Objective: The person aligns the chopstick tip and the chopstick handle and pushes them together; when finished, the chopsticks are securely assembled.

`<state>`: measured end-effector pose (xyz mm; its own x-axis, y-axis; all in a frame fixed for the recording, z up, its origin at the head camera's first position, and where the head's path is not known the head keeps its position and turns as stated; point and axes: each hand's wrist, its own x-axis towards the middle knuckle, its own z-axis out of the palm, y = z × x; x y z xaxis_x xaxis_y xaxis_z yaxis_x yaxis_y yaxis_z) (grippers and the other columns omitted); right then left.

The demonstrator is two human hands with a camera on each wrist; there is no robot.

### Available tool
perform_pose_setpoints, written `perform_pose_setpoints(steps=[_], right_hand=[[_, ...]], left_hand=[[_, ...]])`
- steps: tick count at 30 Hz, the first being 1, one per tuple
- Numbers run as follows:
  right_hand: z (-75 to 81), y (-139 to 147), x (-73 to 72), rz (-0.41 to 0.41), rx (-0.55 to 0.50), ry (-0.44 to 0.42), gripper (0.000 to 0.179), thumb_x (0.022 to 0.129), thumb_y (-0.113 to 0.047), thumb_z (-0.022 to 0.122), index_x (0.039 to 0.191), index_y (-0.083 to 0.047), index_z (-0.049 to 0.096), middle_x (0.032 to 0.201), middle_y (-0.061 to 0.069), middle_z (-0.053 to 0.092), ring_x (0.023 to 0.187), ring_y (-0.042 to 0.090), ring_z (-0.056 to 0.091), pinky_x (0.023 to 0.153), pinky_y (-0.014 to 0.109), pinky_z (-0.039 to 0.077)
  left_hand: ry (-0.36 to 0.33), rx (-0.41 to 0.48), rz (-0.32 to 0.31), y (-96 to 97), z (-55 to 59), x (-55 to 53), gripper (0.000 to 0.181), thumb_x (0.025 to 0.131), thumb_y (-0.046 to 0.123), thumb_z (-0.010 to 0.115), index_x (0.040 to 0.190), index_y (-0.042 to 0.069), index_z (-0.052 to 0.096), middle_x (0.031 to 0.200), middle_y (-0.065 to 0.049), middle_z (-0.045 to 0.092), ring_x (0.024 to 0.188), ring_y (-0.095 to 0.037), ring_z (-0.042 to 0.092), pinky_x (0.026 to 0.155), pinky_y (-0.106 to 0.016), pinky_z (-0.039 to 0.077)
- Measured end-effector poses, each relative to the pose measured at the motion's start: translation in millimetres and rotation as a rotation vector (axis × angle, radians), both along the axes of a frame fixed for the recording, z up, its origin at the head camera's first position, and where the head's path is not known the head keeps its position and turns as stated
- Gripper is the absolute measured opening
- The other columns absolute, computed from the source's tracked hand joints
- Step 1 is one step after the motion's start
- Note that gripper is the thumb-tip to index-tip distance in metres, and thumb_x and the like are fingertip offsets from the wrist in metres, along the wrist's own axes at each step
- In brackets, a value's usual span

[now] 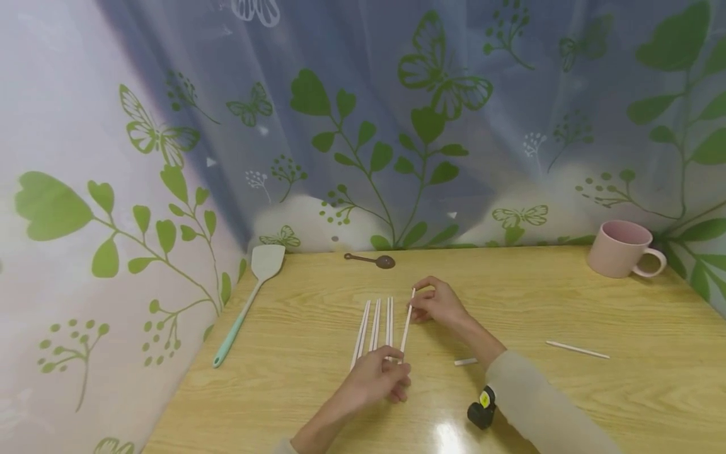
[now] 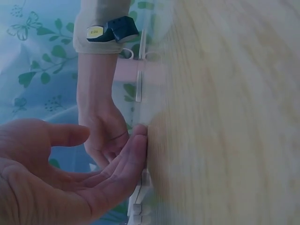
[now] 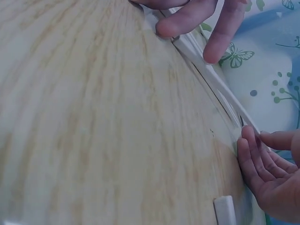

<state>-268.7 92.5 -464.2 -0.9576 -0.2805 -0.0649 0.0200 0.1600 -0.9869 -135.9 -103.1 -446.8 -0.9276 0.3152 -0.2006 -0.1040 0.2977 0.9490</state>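
A white chopstick (image 1: 407,328) slants across the table, its far end pinched between the thumb and fingertips of my right hand (image 1: 439,304). My left hand (image 1: 377,378) lies at its near end, fingers extended over the chopsticks; in the left wrist view the left thumb (image 2: 70,135) stands apart from the fingers. Left of the held one, three pairs of white chopsticks (image 1: 375,325) lie side by side, pointing away from me. My left hand hides some of their near ends.
One chopstick (image 1: 577,349) lies at the right, and another (image 1: 466,362) is partly covered by my right forearm. A pink mug (image 1: 615,252) stands at the back right. A brown spoon (image 1: 386,261) lies near the back edge, a spatula (image 1: 238,325) with a mint handle along the left.
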Motion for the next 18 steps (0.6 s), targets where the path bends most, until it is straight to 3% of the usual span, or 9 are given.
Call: perform_pose_setpoints(steps=[7,14,18], right_hand=[[-0.9,-0.9,-4.0,0.016,-0.007,-0.023,0.043,0.098,0.003,0.064,0.136,0.013,0.047,0.104,0.026,0.072,0.074,0.022,0.074,0.073,0.034,0.064],[-0.4,-2.8,-5.9,0.028,0.028,-0.027,0.041,0.098,0.003,0.064,0.135,0.013,0.05,0.104,0.024,0.072,0.074,0.022,0.072,0.072,0.034,0.064],[-0.7,-3.2,-6.3,0.02,0.029,-0.034,0.042,0.098,0.003,0.064,0.137,0.013,0.05,0.102,0.023,0.071,0.074,0.023,0.072,0.072,0.035,0.063]], left_hand=[[0.029,-0.028,-0.013,0.1,0.0,-0.4,0.049,0.102,0.018,0.065,0.139,-0.01,0.051,0.094,-0.014,0.074,0.072,-0.028,0.074,0.066,-0.038,0.063],[0.014,-0.027,-0.021,-0.2,-1.0,-2.2,0.069,0.102,0.022,0.065,0.153,-0.011,0.032,0.1,-0.013,0.073,0.074,-0.026,0.073,0.07,-0.038,0.063],[0.004,-0.043,-0.011,1.7,-0.1,-3.0,0.071,0.102,0.023,0.065,0.153,-0.014,0.032,0.099,-0.012,0.073,0.073,-0.025,0.073,0.069,-0.037,0.063]])
